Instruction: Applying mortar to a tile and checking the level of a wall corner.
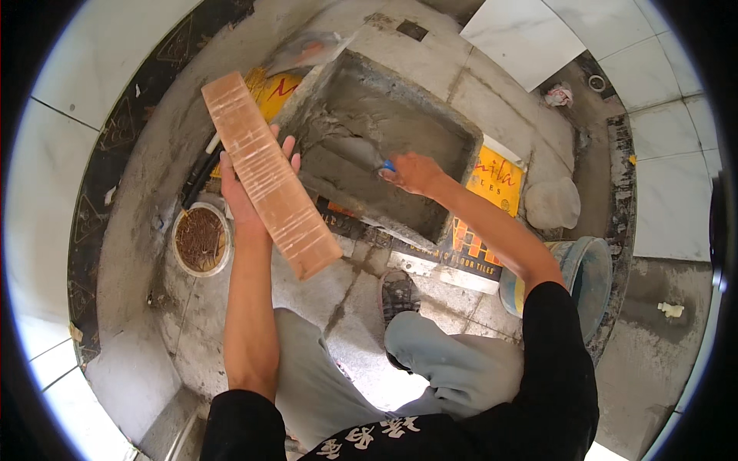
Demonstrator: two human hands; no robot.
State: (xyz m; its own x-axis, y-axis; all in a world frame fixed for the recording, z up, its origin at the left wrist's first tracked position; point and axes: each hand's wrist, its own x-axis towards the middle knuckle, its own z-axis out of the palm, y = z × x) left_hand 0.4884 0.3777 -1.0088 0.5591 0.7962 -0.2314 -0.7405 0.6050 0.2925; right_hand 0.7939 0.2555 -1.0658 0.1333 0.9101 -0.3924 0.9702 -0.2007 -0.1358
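My left hand [240, 184] holds a long, narrow tan tile piece [271, 177] with a ridged face turned up, tilted left of the mortar trough. My right hand [407, 170] is closed on the blue handle of a trowel [388, 165], whose blade rests in the wet grey mortar [338, 115] inside the rectangular trough [461, 131]. The trough stands on yellow and black cardboard [498, 175] on the floor.
A tub of brown screws or nails [201, 238] and hoses [201, 177] are at left. A plastic bag [552, 203] and bucket [588, 284] are at right. A white tile [523, 38] lies at back; tiled walls [665, 200] surround the floor.
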